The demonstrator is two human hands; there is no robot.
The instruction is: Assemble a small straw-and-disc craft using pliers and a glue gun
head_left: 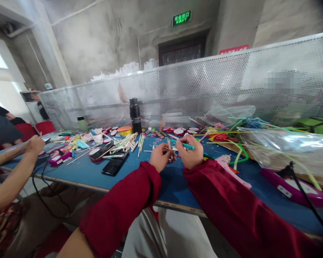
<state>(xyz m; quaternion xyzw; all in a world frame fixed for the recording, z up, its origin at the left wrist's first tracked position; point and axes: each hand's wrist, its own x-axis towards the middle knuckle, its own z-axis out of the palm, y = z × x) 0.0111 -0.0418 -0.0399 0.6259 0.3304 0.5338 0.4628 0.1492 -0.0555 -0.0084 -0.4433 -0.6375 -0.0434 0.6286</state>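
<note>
My left hand [160, 157] is closed, with a small flat wooden stick [169, 144] pinched upright between its fingers. Just to the right, my right hand [191, 153] wraps round a slim teal pen-like tool [187, 146], whose exact kind I cannot make out. The tool points left, towards the stick; whether the two touch is not clear. Both hands are above the blue table [174, 186] near its front edge. Small coloured bits lie on the tabletop behind them.
A black phone [114, 164] and a pile of wooden sticks [125, 143] lie to the left. Behind stands a black bottle [135, 116] before a perforated metal screen [188, 86]. Clear plastic [290, 150] and a purple device [293, 186] are right. A co-worker's hands [35, 145] are far left.
</note>
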